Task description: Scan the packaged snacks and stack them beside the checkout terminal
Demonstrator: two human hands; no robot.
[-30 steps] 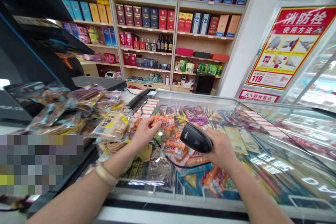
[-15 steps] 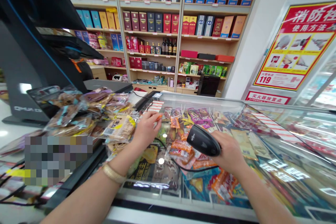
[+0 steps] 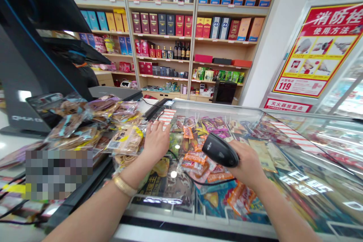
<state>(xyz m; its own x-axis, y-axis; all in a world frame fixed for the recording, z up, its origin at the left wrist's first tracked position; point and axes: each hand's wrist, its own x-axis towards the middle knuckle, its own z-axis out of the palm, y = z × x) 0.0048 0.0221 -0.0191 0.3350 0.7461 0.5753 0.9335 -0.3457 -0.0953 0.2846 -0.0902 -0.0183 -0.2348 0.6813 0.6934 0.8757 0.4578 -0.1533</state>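
My right hand [image 3: 247,159] is wrapped round the grip of a black barcode scanner [image 3: 220,150], whose head points left. Its black cable [image 3: 210,183] loops over the glass lid below. To the left, my left hand [image 3: 157,137] is palm down with fingers stretched forward, near an orange-and-white striped sticker [image 3: 166,118]. A clear bag of flat tan snacks [image 3: 125,140] with a yellow label lies just left of this hand. Small orange packets [image 3: 195,157] sit beneath and beside the scanner; whether each is on the glass or under it I cannot tell.
The glass-topped freezer [image 3: 221,106] holds several colourful packages. More bagged snacks [image 3: 74,132] are piled by a dark checkout terminal [image 3: 17,94] at left. Behind stand shelves of boxed bottles [image 3: 163,23]. A red-and-yellow fire hydrant poster [image 3: 319,51] hangs on the right wall.
My left hand has moved slightly left, and its fingers have opened out flat. The small orange item that showed at its fingertips is no longer visible there. The scanner has barely moved.
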